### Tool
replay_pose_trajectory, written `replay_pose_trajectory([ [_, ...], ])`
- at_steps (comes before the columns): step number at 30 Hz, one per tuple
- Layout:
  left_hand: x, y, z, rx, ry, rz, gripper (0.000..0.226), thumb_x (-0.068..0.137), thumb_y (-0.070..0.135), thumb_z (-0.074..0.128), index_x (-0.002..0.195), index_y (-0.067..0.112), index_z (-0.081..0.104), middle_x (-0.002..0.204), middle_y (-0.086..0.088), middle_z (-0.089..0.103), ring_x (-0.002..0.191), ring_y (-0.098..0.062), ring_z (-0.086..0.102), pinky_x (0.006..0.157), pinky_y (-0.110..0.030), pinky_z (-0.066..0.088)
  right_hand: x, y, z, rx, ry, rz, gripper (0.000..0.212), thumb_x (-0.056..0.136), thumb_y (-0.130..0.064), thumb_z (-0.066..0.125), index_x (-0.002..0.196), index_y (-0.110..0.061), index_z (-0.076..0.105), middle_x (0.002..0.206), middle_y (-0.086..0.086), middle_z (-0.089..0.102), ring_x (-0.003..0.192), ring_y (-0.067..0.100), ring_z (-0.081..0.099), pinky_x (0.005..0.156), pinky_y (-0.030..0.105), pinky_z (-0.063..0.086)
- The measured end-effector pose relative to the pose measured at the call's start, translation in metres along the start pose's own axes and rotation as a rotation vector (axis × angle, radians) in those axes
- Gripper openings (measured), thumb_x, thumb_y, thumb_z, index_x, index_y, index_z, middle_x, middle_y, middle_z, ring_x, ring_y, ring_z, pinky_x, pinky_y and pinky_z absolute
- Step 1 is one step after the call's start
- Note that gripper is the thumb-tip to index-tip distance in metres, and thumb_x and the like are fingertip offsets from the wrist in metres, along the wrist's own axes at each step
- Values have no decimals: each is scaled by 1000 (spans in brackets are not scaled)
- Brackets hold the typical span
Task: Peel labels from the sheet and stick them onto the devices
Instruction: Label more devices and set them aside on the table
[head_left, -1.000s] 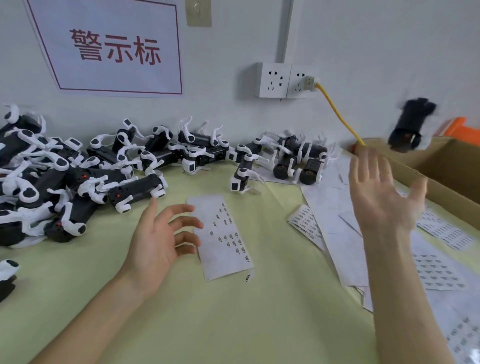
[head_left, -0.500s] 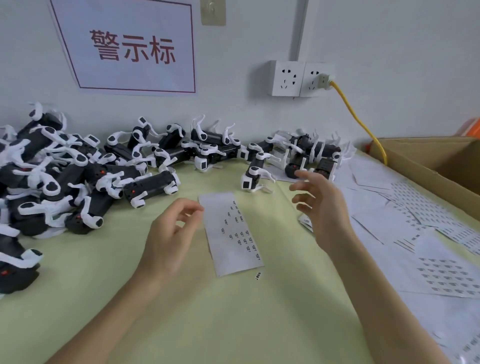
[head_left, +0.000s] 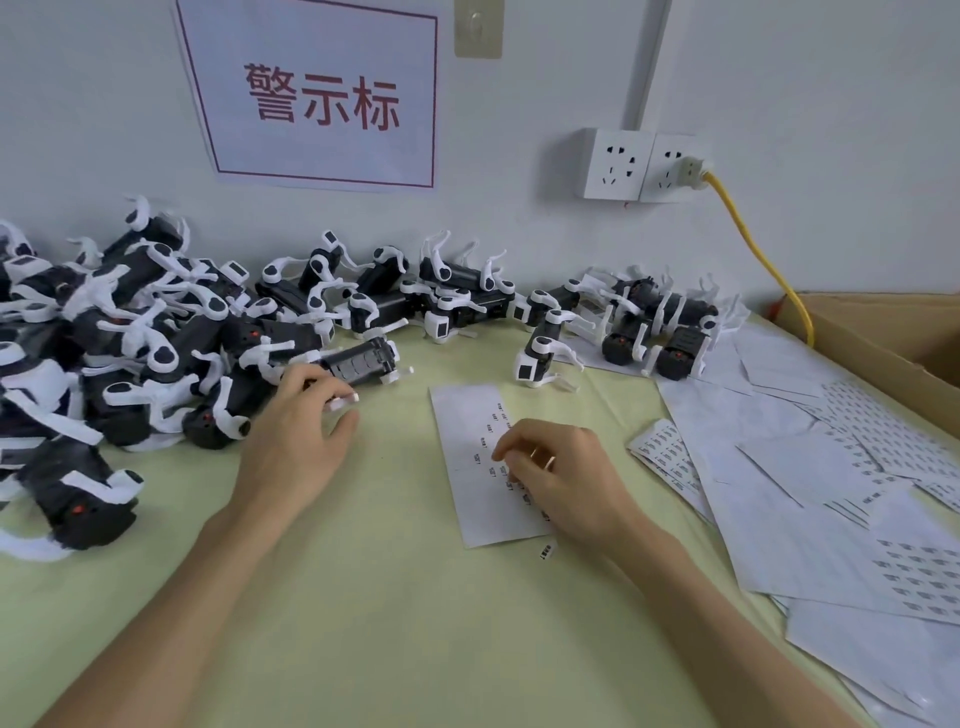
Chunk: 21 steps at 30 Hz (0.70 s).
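My right hand (head_left: 561, 478) curls down onto the sheet (head_left: 467, 410); my left hand (head_left: 301, 436) curls at the device (head_left: 363, 361) just left of the sheet, lying lengthwise toward it. Neither grasp can I confirm.

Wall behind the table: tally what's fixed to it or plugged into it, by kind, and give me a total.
Printed sign with red characters: 1
White socket plates: 2
Beige plate: 1
Vertical trunking: 1
Plugged-in yellow cable: 1
Total: 6
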<state>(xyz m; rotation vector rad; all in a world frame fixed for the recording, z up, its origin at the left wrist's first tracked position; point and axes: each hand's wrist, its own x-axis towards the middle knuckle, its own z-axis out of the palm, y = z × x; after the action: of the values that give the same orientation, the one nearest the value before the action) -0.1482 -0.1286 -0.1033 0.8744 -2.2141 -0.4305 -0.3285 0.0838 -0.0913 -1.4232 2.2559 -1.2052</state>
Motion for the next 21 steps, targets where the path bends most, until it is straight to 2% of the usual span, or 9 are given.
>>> replay_pose_trajectory([
  [2, 1, 4, 3, -67, 57, 0, 2, 95, 23, 66, 94, 22, 66, 105, 12, 51, 76, -15, 62, 72, -36, 49, 0, 0, -3, -1, 8, 3, 26, 92, -11, 58, 84, -33, 70, 76, -5, 69, 65, 10, 59, 63, 22, 47],
  [4, 1, 12, 5, -255, 94, -83, 11, 99, 22, 62, 88, 21, 64, 97, 6, 57, 71, -16, 63, 73, -37, 51, 0, -1, -4, -10, 13, -3, 25, 92, -11, 59, 85, -31, 71, 75, -6, 68, 63, 8, 58, 61, 19, 46],
  [6, 1, 22, 3, -516, 70, -215, 19, 103, 21, 57, 85, 17, 62, 84, 2, 63, 59, -16, 64, 65, -35, 56, 0, -1, -5, -27, 10, -19, 24, 92, -11, 60, 86, -31, 71, 75, -9, 68, 63, 6, 57, 62, 18, 46],
  [9, -3, 38, 1, -815, 3, -332, 30, 106, 19, 52, 80, 6, 58, 59, -4, 52, 45, -15, 50, 51, -25, 52, 0, -1, -4, -40, -21, -34, 20, 93, -14, 60, 88, -29, 73, 75, -17, 67, 67, 8, 58, 63, 19, 45],
  [12, -10, 56, 1, -1137, -64, -431, 31, 106, 18, 50, 77, 9, 57, 67, -7, 53, 43, -12, 40, 50, -27, 48, -1, -1, -4, -34, -64, -65, 17, 98, -24, 59, 99, -27, 75, 81, -21, 67, 80, 4, 60, 69, 15, 43],
  [15, -15, 68, -1, -1433, -185, -487, 20, 99, 20, 55, 81, 13, 57, 69, 4, 60, 44, -9, 39, 47, -23, 46, -1, -3, -6, -17, -117, -24, 35, 102, -46, 53, 133, -33, 63, 100, -21, 67, 96, 0, 61, 83, 20, 46],
  [17, -19, 72, -1, -1471, -261, -476, 13, 90, 25, 60, 83, 13, 61, 68, 3, 60, 44, -8, 40, 47, -22, 46, -3, -4, -7, 77, -149, 19, 51, 102, -55, 50, 149, -36, 48, 110, -21, 68, 104, -1, 62, 90, 23, 46],
  [21, -26, 80, 2, -1445, -333, -441, 17, 86, 26, 63, 88, 11, 71, 70, -2, 62, 45, -10, 46, 50, -24, 50, -6, -10, -5, 325, -150, 70, 59, 100, -57, 52, 152, -34, 36, 116, -10, 73, 108, 7, 66, 101, 35, 49],
])
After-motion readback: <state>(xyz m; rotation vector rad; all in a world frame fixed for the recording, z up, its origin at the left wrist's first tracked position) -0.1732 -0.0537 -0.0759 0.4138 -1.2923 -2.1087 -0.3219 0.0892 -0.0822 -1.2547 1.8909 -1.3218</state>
